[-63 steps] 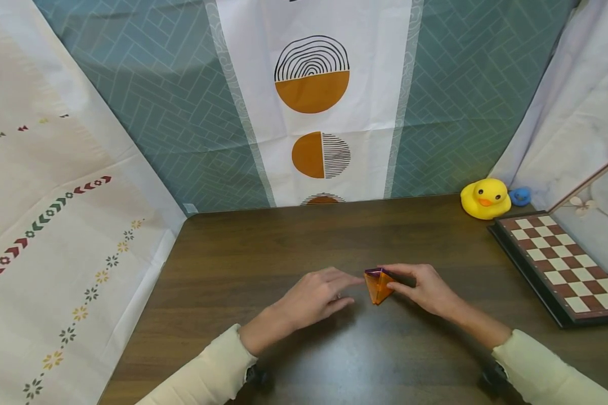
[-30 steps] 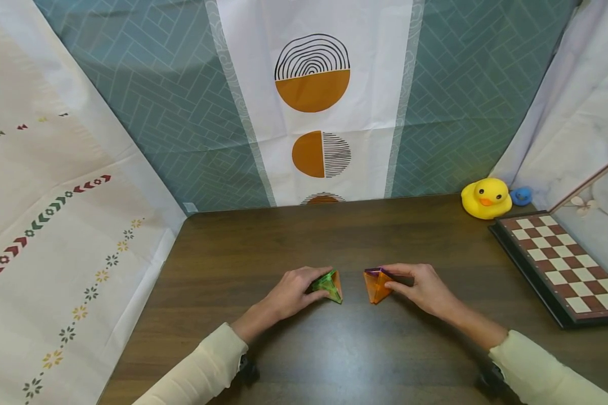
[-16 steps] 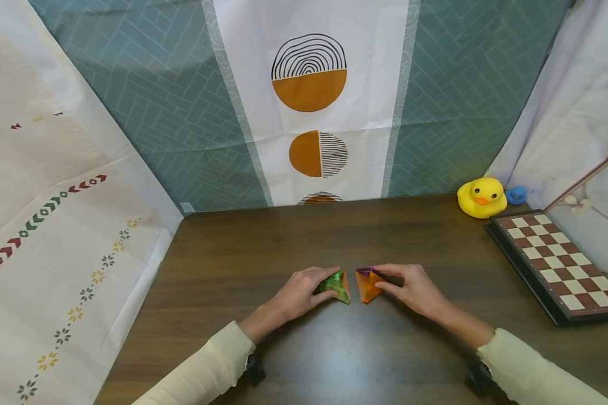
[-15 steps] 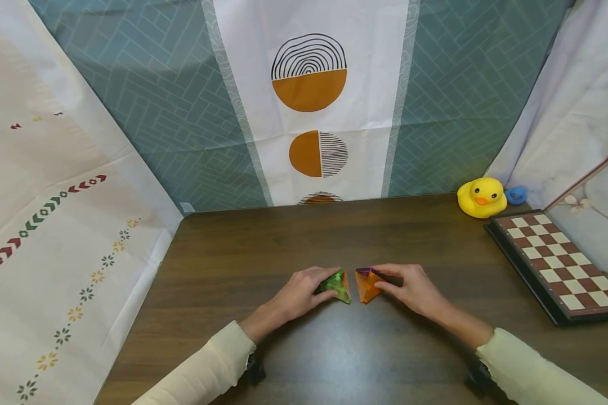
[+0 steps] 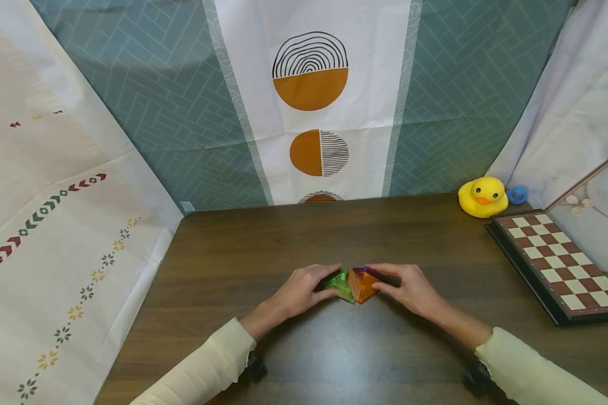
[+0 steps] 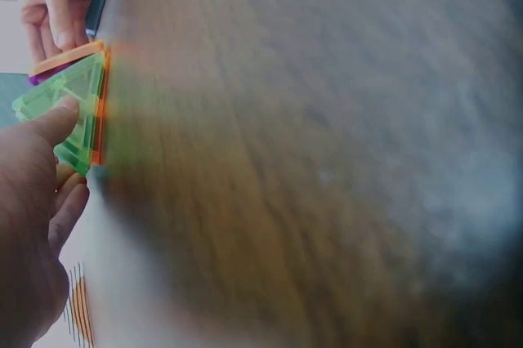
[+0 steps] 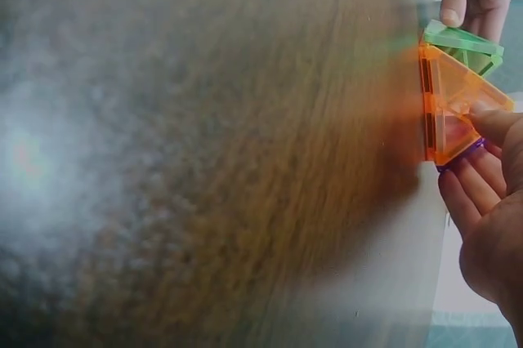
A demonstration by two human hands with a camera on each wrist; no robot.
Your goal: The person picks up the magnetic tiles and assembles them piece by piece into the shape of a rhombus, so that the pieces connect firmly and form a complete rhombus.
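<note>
In the head view, my left hand pinches a pyramid of translucent green magnetic tiles with an orange side. My right hand pinches an orange magnetic-tile pyramid that has purple at its far side. The two pyramids sit side by side on the table, edges right up against each other. Up close in the left wrist view, my thumb presses on a green triangular face. The right wrist view has my thumb on an orange triangular face, fingers behind it by the purple edge.
A brown wooden table lies beneath. A checkered game board stands along its right side, with a yellow rubber duck and a small blue duck behind. Cloths hang at the back and sides.
My left hand has brought in the green pyramid from the left, and the right hand has shifted slightly left. The gap between the pyramids has closed.
</note>
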